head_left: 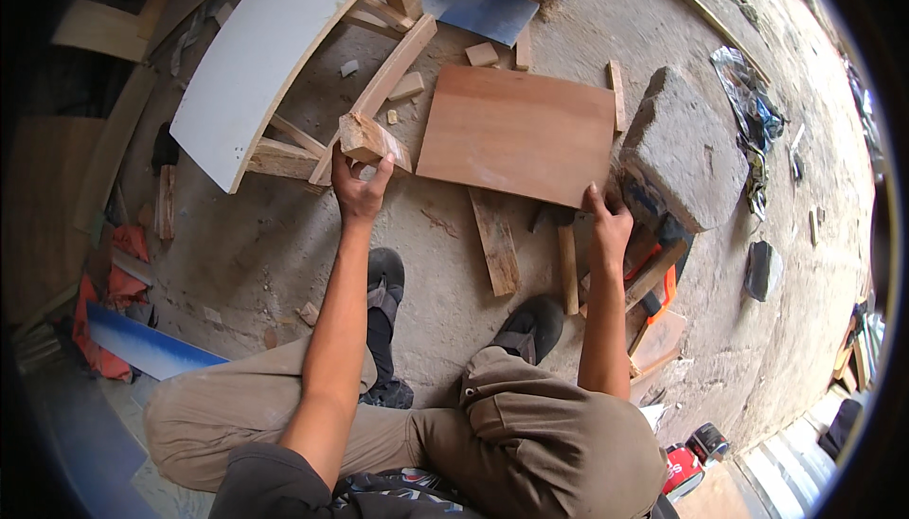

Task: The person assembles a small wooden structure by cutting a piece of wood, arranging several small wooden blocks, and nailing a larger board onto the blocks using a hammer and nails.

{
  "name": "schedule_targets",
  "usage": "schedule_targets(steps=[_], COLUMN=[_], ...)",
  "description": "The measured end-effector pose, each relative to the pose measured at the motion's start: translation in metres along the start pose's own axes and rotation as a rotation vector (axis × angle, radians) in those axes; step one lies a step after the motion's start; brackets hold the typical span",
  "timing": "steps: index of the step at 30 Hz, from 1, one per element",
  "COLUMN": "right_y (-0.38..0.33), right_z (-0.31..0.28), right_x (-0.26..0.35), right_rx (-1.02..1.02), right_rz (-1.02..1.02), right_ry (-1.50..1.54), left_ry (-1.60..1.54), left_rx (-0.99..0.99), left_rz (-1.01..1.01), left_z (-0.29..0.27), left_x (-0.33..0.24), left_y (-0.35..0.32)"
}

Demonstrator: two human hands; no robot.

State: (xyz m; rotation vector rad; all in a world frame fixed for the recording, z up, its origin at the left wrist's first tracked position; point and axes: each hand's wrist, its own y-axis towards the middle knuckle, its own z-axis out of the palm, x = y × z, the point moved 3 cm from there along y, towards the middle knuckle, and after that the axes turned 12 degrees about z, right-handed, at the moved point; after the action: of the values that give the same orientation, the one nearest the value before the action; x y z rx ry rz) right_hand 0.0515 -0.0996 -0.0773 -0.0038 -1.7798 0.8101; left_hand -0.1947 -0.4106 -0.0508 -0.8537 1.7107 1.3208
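My left hand (362,183) is closed around the near end of a short wooden block (372,139), whose rough end faces up. Its far end reaches toward the left edge of a flat brown plywood panel (516,131). At the panel's near right corner, my right hand (607,218) pinches the edge with the thumb on top; the other fingers are partly hidden. Under the panel's near edge, a wooden plank (494,242) and a hammer (566,263) with a wooden handle stick out toward me.
A white-topped wooden frame (275,55) stands at the left. Right of the panel is a concrete block (686,150), with an orange-handled saw (667,287) nearby. A blue-grey sheet (478,8) lies beyond the panel. Small wood offcuts (407,86) are scattered about. A red power tool (684,470) is lower right.
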Motion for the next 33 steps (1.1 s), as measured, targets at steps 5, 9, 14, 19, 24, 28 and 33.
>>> schedule_targets(steps=[5,9,14,19,24,28,33], right_y=[-0.007,-0.017,-0.03,-0.029,-0.018,-0.009,0.025], right_z=[0.014,0.018,0.024,-0.019,-0.087,-0.111,-0.122], right_x=[0.002,0.011,0.025,0.05,0.086,0.1,0.085], right_rx=[0.168,0.186,0.239,0.17,0.089,0.07,0.092], right_rz=[0.102,0.041,0.038,-0.043,-0.146,-0.165,-0.149], right_ry=[0.498,0.518,0.551,0.601,0.742,0.788,0.759], left_ry=[-0.021,0.034,-0.016,-0.131,-0.219,-0.231,-0.217], left_rx=[-0.008,-0.021,-0.06,-0.086,0.086,0.341,0.526], left_rz=[0.016,-0.021,0.032,0.1,0.043,-0.053,-0.025], left_z=[0.0,-0.005,-0.003,0.019,0.065,0.127,0.174], left_x=[-0.003,0.0,-0.004,-0.036,-0.041,-0.027,-0.024], left_y=[-0.003,-0.006,-0.002,0.022,0.049,0.039,0.036])
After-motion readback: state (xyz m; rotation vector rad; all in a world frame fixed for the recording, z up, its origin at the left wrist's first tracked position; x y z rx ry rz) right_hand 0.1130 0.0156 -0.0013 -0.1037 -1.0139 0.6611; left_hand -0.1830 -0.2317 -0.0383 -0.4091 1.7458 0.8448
